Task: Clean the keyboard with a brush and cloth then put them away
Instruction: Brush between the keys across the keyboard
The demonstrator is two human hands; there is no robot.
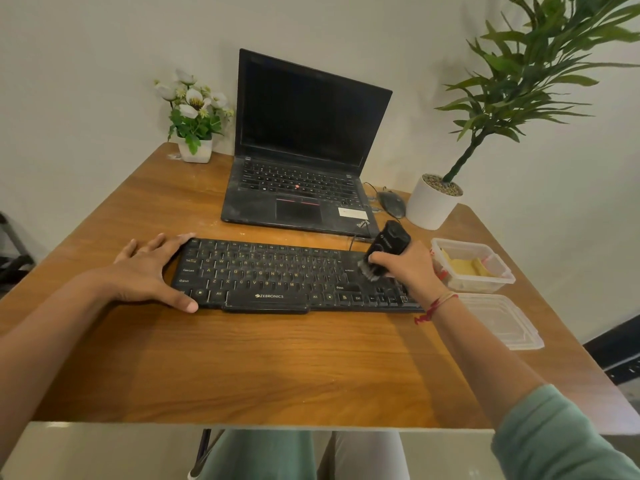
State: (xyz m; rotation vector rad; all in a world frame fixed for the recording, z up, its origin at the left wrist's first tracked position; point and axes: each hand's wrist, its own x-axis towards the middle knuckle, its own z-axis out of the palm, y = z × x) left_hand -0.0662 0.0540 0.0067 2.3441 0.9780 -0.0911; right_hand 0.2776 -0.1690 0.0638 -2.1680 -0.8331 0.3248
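Nearest the viewer, two forearms reach across a wooden table [242,358], the right one in a green sleeve [568,434].

Head view: a black keyboard [277,277] lies crosswise in the middle of the table. The left hand [149,271] lies flat and spread on its left end, thumb along the near edge, seemingly steadying it. The right hand [410,268] is curled around a stubby black brush [388,244], bristles down on the keys at the keyboard's right end.

Just right of the keyboard, a clear plastic box [485,284] holds a folded yellow cloth [462,266]; its lid [502,320] lies nearer. A dusty open laptop [301,150] stands farther back.

The brush looks light, with a rigid body and soft bristles, so the body is the place to hold it. The keyboard seems thin and light, likely to slide unless pinned. The cloth should be limp; a pinch at a fold would lift it.
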